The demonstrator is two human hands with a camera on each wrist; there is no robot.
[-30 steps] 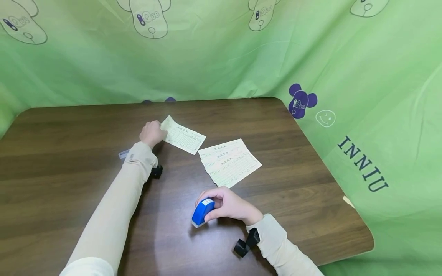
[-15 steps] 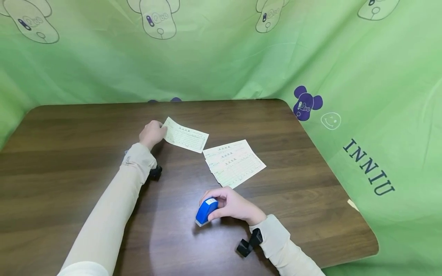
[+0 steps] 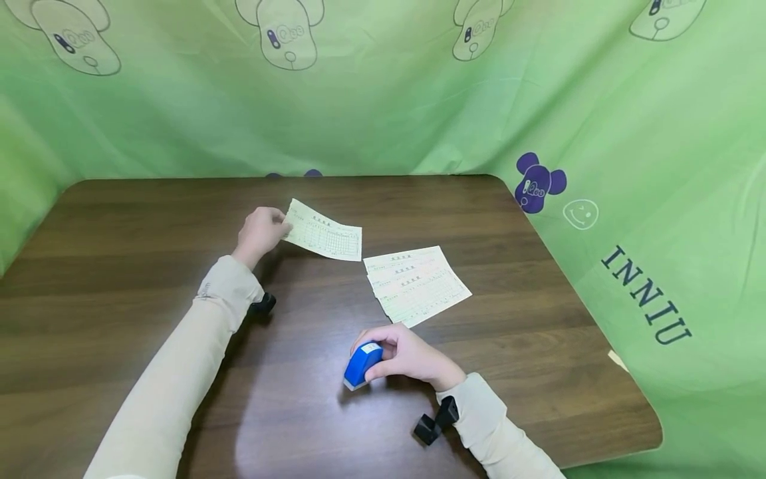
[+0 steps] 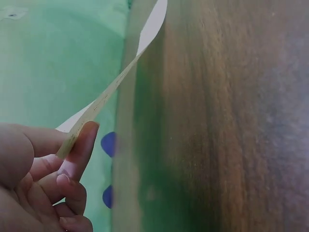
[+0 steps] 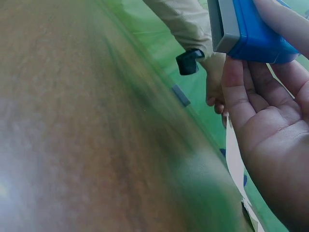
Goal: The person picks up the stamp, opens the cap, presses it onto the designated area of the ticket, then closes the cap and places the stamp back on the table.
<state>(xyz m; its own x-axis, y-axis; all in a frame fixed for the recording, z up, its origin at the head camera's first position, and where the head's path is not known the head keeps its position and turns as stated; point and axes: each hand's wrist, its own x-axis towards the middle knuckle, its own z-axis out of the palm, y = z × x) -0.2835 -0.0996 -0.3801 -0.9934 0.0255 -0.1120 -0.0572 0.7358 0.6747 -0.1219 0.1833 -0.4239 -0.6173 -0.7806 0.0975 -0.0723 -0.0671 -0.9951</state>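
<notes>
My left hand [image 3: 260, 233] pinches the left end of a printed paper form [image 3: 328, 234] between thumb and fingers. In the left wrist view the form [image 4: 104, 96] is seen edge-on and bent, with the thumb and fingertips on its near end. Its right end lies close beside a fanned pile of similar forms [image 3: 419, 286]. Nearer the front, my right hand [image 3: 409, 356] holds a blue stamp [image 3: 363, 367] with a grey base. The right wrist view shows the stamp [image 5: 260, 34] gripped between thumb and fingers, base outward.
Both stand on or over a brown wood-grain table [image 3: 149, 266]. A green printed curtain [image 3: 383, 100] hangs behind it and along its right side. A small grey block [image 5: 181, 95] lies near the table edge in the right wrist view. Black devices [image 3: 437, 422] sit on the wrists.
The view has shifted, so the table sits further right. My left hand has drawn slightly left with the form, which has turned and bent more. My right hand keeps hold of the stamp.
</notes>
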